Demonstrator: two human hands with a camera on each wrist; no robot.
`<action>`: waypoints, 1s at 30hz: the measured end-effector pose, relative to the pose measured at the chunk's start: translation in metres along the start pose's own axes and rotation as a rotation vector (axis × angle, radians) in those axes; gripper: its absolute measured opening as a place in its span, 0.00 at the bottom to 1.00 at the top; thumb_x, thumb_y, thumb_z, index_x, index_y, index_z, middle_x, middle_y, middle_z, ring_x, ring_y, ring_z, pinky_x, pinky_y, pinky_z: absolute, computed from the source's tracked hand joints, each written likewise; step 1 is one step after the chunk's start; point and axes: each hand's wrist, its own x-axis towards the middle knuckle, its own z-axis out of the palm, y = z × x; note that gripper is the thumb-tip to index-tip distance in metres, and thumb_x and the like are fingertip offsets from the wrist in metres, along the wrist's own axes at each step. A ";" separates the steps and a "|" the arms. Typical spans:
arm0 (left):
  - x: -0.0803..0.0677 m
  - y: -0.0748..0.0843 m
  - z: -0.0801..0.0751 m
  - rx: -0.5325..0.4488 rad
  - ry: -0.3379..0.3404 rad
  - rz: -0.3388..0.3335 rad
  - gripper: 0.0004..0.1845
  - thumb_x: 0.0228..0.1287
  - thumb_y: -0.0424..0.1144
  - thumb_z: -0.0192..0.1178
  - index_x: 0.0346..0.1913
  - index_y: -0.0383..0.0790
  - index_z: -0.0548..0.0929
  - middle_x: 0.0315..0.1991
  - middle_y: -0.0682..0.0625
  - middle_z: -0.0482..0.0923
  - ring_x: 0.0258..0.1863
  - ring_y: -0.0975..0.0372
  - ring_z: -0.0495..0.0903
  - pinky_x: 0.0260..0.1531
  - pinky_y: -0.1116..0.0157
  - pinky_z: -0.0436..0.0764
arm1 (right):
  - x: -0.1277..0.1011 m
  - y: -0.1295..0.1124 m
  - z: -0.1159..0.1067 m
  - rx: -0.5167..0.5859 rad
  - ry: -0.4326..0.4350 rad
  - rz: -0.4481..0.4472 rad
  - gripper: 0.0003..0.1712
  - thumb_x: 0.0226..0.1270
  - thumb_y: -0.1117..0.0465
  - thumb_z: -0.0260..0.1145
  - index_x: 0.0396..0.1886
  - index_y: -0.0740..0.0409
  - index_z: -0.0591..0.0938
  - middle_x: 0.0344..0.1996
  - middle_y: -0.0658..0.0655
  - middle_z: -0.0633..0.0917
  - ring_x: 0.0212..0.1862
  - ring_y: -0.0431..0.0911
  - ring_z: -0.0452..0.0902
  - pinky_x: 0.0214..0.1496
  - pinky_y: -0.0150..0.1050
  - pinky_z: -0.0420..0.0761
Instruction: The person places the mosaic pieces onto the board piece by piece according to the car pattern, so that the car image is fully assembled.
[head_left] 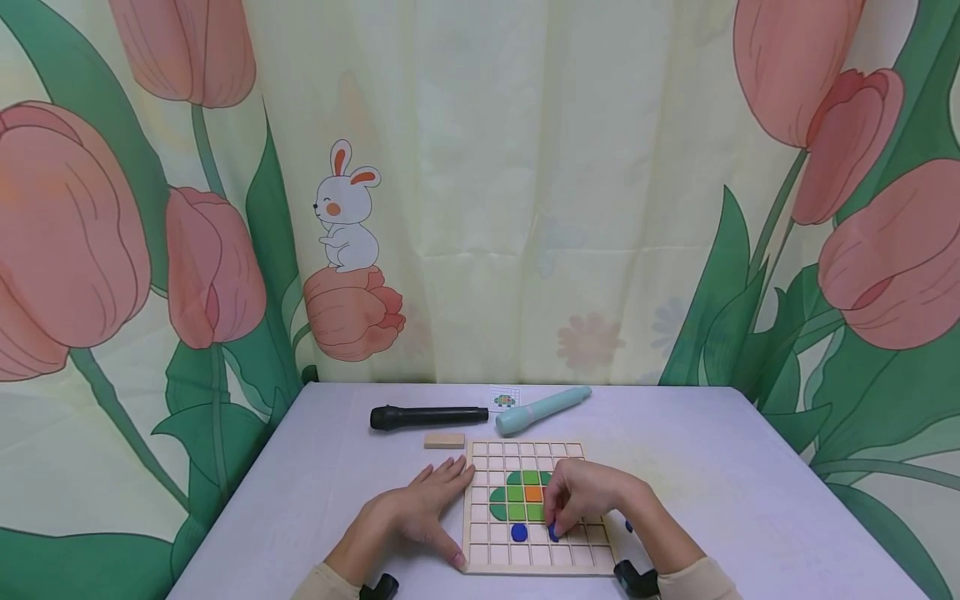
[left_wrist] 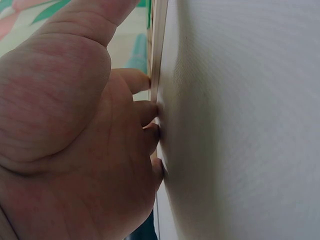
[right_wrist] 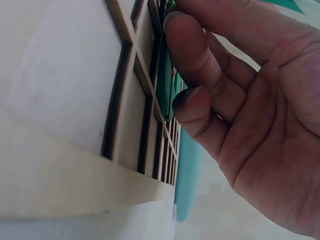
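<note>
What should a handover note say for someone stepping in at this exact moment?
Left hand: flat on the table, fingers straight against the left edge of the grid board, steadying it.
Right hand: over the board, fingertips pinching a blue piece at a cell in the lower rows.
Done: green pieces and an orange piece sit in the middle cells; another blue tile sits below them.
Left: the pinched blue piece is not clearly seated; most cells are bare.
Behind the board: wooden block, black pen, teal pen, small picture card.
</note>
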 end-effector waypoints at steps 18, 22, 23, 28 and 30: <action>0.000 0.002 -0.002 -0.006 -0.008 -0.007 0.72 0.39 0.75 0.77 0.85 0.52 0.51 0.87 0.47 0.43 0.86 0.51 0.42 0.84 0.44 0.43 | -0.002 0.001 -0.006 -0.020 0.011 -0.015 0.06 0.58 0.69 0.79 0.31 0.53 0.92 0.26 0.48 0.89 0.26 0.36 0.77 0.30 0.28 0.79; 0.001 0.000 -0.002 0.000 -0.009 -0.002 0.72 0.39 0.75 0.76 0.85 0.53 0.50 0.87 0.48 0.43 0.86 0.51 0.42 0.84 0.44 0.43 | -0.010 0.004 -0.017 -0.010 0.055 -0.032 0.06 0.58 0.68 0.79 0.34 0.56 0.92 0.28 0.49 0.90 0.27 0.37 0.77 0.30 0.29 0.80; 0.001 0.000 -0.002 0.002 -0.009 -0.001 0.72 0.39 0.75 0.76 0.85 0.52 0.50 0.87 0.48 0.42 0.86 0.51 0.42 0.84 0.44 0.43 | -0.013 0.005 -0.021 -0.004 0.072 -0.028 0.06 0.58 0.68 0.79 0.36 0.56 0.92 0.29 0.50 0.90 0.28 0.37 0.77 0.31 0.30 0.80; 0.001 0.001 -0.002 -0.001 -0.013 -0.001 0.72 0.39 0.75 0.77 0.85 0.52 0.50 0.87 0.47 0.42 0.86 0.50 0.42 0.84 0.44 0.43 | -0.029 0.014 -0.040 0.012 0.157 -0.023 0.12 0.59 0.66 0.79 0.43 0.60 0.91 0.35 0.57 0.90 0.34 0.41 0.79 0.36 0.31 0.82; 0.000 0.000 -0.002 -0.007 -0.016 -0.001 0.73 0.39 0.75 0.77 0.85 0.52 0.50 0.87 0.47 0.42 0.86 0.50 0.42 0.84 0.44 0.43 | -0.035 0.018 -0.046 0.015 0.177 -0.031 0.13 0.60 0.66 0.79 0.45 0.62 0.90 0.37 0.60 0.90 0.36 0.42 0.80 0.38 0.32 0.83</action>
